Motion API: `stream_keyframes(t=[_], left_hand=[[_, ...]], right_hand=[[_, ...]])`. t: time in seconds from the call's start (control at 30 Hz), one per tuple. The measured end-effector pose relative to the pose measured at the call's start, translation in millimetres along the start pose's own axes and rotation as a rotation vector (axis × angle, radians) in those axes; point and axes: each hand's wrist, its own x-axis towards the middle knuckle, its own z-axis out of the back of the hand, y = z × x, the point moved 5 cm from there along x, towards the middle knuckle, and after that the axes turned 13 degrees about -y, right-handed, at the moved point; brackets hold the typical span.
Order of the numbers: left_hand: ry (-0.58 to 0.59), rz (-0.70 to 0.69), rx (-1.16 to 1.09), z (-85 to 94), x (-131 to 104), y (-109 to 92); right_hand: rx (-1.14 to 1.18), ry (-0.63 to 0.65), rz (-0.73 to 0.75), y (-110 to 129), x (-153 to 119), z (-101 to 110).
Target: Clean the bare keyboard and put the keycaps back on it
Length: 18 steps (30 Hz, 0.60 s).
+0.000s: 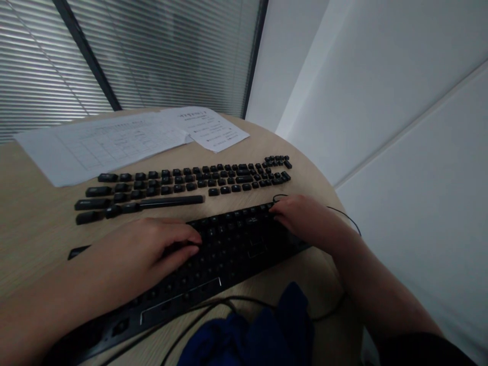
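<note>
A black keyboard (257, 248) lies slanted in front of me. Keycaps sit on its far rows, while much of its near part shows bare switch seats. My left hand (168, 244) rests over its middle, thumb and fingers pinched close to the number row; whatever is between the tips is hidden. At the far right end of the top row, my right hand (292, 211) has its fingers closed together on the keyboard's edge area, and I cannot make out what they grip. Beyond the keyboard, loose black keycaps (179, 188) lie in rows, with a long space bar (171, 202) nearest.
Printed paper sheets (125, 142) lie at the back of the round wooden table (244, 147). A black cable (213, 303) and a dark blue cloth (263, 330) are at the near side. Window blinds (171, 56) and a white wall (412, 127) stand behind.
</note>
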Motion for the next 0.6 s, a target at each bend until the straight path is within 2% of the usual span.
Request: stream_keyframes(t=[0.13, 0.27, 0.37, 0.5, 0.6], left_hand=[[0.003, 0.017, -0.014, -0.1, 1, 3], [0.034, 0.030, 0.016, -0.4, 2, 4], [0.051, 0.029, 0.032, -2.8, 1, 6], [0.042, 0.041, 0.023, -5.3, -2, 9], [0.022, 0.046, 0.018, -4.9, -3, 8]], right_hand=[[0.005, 0.017, -0.009, 0, 3, 1], [0.169, -0.064, -0.028, -12, -3, 8], [0.271, -0.229, -0.081, -28, -10, 19], [0.240, -0.493, -0.208, -50, -16, 32], [0.180, -0.566, -0.250, -63, -10, 36]])
